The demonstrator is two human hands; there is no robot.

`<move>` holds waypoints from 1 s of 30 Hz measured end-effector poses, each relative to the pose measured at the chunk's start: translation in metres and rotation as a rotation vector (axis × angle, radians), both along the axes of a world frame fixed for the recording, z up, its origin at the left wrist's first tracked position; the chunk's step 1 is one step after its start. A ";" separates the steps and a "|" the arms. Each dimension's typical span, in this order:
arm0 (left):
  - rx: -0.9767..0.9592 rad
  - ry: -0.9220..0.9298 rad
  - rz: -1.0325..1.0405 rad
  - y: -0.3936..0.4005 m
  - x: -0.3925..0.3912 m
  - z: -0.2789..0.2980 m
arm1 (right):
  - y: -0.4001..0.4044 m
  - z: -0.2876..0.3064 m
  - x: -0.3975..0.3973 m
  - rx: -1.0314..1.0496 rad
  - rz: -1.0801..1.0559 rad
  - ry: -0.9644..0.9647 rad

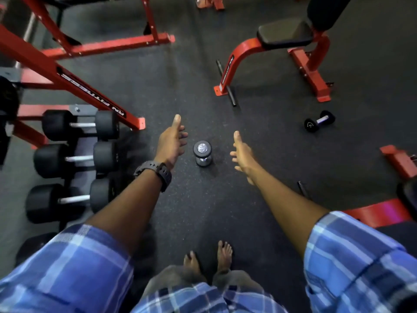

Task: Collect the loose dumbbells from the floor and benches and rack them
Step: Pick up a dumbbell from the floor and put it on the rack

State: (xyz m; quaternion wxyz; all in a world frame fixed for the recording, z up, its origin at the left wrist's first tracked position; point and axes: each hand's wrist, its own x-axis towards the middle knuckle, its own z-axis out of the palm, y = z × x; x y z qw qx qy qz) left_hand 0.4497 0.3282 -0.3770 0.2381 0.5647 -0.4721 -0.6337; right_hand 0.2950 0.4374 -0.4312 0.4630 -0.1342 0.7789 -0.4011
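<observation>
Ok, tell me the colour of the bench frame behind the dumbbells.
Red, under a black pad; the bench shows in the head view.

The upright dumbbell point(202, 153) stands on the floor point(180, 86): rack point(74, 159) left, small dumbbell point(319, 121) right, bench point(285, 33) beyond.

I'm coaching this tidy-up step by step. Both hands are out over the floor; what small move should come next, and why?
Probably lower both hands onto the upright dumbbell and take it. It stands on end on the floor between the open left hand and right hand, neither touching it. The rack with stored dumbbells is close on the left. Another small dumbbell lies farther off to the right.
</observation>
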 end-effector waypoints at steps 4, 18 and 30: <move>0.054 0.010 0.023 -0.038 -0.014 -0.053 | -0.039 -0.044 -0.017 0.060 0.040 -0.021; 0.085 -0.146 -0.179 -0.226 -0.101 -0.392 | -0.210 -0.397 -0.077 0.112 0.125 0.103; 0.173 -0.218 -0.287 -0.280 -0.130 -0.646 | -0.205 -0.686 -0.082 0.331 0.561 0.332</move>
